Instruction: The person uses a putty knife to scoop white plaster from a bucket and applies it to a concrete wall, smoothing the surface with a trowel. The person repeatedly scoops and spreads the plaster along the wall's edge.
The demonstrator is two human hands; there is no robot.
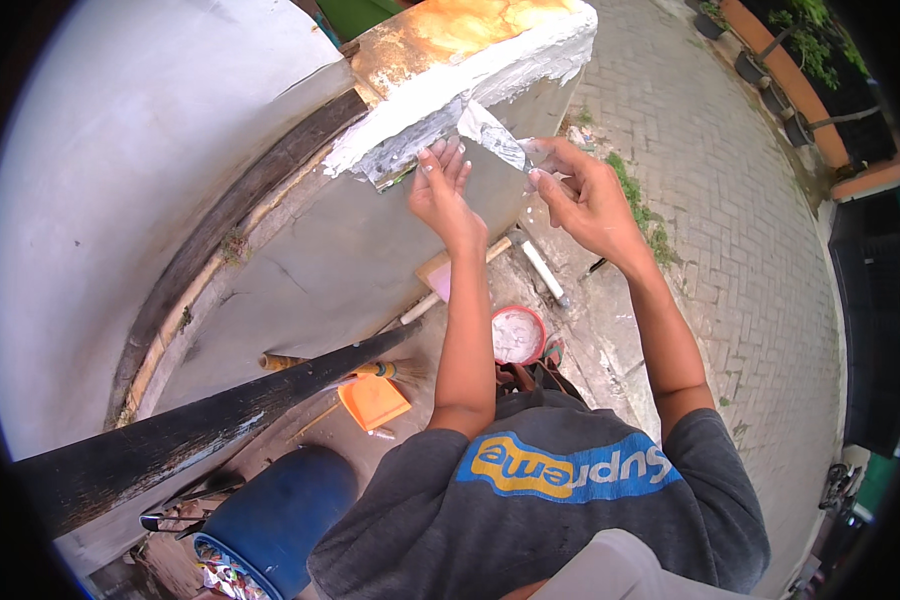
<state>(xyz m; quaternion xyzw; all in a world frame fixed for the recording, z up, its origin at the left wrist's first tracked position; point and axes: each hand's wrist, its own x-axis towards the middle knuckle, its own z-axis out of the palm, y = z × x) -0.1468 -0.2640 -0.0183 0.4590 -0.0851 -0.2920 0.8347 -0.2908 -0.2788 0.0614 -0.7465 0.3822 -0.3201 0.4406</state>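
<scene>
My right hand (592, 200) grips a putty knife (496, 138) between thumb and fingers, its blade smeared with white paste. The blade's far end meets a thin flat sheet (402, 156), grey and streaked with the same paste. My left hand (444, 196) has its palm turned up and its fingers closed on the near side of this sheet; part of the grip is hidden. Right behind both hands, thick white paste (490, 65) coats the top edge of a low wall (315, 255). Below my arms, a red-rimmed tub (519, 335) of white paste stands on the ground.
A dark wooden beam (200, 420) slants across the lower left. Near it are an orange dustpan (373, 402), a broom (402, 370) and a blue barrel (285, 520). A white pipe (544, 270) lies by the wall. Paving (740, 230) and potted plants (750, 68) extend to the right.
</scene>
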